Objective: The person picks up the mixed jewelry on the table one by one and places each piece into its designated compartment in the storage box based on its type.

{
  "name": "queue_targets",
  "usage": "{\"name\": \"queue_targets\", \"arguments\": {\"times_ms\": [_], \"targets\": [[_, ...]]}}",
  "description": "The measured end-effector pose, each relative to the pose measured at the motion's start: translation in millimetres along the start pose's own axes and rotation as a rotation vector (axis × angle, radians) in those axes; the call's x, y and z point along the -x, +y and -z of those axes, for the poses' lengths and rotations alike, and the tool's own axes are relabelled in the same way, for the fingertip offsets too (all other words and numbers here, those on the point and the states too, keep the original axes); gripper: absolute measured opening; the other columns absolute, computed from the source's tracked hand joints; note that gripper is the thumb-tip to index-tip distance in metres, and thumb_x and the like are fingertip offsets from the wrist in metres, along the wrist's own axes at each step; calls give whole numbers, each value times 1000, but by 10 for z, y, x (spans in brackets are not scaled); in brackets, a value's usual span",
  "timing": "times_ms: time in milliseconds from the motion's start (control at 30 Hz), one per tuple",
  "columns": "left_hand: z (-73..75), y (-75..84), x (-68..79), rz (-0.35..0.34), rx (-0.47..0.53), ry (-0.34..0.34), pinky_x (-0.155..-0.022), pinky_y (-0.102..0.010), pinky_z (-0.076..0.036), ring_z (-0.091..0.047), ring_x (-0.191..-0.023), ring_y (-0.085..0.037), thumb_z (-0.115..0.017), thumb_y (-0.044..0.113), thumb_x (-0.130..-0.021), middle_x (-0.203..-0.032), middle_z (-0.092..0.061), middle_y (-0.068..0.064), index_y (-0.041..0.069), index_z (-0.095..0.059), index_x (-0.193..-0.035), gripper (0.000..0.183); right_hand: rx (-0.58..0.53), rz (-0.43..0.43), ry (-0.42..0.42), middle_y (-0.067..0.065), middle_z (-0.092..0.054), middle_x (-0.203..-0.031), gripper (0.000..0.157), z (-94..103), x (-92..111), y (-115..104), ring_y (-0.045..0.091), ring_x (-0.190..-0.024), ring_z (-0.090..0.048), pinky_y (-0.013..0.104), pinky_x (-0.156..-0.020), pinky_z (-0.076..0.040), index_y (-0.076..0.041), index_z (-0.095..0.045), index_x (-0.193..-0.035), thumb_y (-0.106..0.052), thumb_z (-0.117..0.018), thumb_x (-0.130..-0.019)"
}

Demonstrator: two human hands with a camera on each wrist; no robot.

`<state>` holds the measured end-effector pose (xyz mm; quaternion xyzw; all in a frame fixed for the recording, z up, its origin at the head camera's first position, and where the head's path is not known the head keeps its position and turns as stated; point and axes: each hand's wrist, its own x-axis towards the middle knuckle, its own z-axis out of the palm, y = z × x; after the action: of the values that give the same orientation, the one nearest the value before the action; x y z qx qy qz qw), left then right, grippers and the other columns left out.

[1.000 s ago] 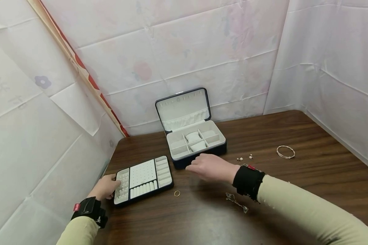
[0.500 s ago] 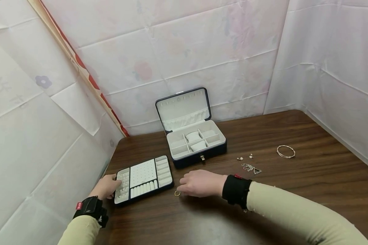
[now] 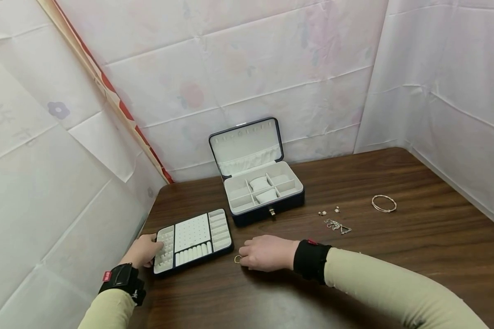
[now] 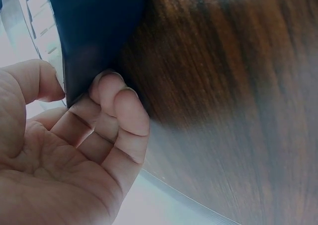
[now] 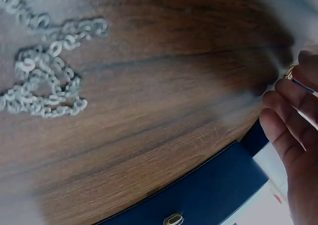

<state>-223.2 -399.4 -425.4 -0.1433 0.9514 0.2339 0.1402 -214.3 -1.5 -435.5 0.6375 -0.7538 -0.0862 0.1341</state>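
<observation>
My left hand (image 3: 142, 251) grips the left end of a navy jewelry tray (image 3: 192, 230), thumb over the rim and fingers at its side, as the left wrist view shows up close. The tray lies on the table, with white compartments, a dotted panel and ring rolls. My right hand (image 3: 267, 252) is low over the table right of the tray, thumb and forefinger pinching a gold ring (image 3: 237, 259). In the right wrist view the ring (image 5: 289, 72) shows only partly between the fingertips. Behind stands a navy jewelry box (image 3: 267, 213) with its lid up.
Right of the box lie a pair of small earrings (image 3: 322, 213), a silver chain (image 3: 336, 225) and a thin bangle (image 3: 383, 204). The wooden table (image 3: 362, 178) meets white patterned sheets (image 3: 296, 68) at the back and sides.
My right hand has moved from in front of the box down and left to the ring. The silver chain, formerly nearer the front, lies farther back below the earrings. The left hand stays put.
</observation>
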Motion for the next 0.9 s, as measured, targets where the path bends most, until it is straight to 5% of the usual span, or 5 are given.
{"name": "queue_targets", "arguments": {"times_ms": [400, 900], "targets": [[7, 7, 1, 5, -16, -1, -59, -36, -58, -60, -72, -28, -51, 16, -96, -132, -49, -42, -22, -33, -146, 65, 19, -14, 26, -8, -64, -106, 22, -44, -80, -48, 11, -92, -58, 22, -77, -51, -20, -70, -121, -29, -66, -101], [10, 29, 21, 21, -16, -4, -59, -35, -58, -59, -69, -28, -51, 17, -97, -129, -49, -42, -21, -32, -146, 65, 15, -65, 23, -6, -59, -95, 8, -68, -82, -93, 12, -85, -53, 22, -72, -47, -17, -65, -97, -14, -59, -102]]}}
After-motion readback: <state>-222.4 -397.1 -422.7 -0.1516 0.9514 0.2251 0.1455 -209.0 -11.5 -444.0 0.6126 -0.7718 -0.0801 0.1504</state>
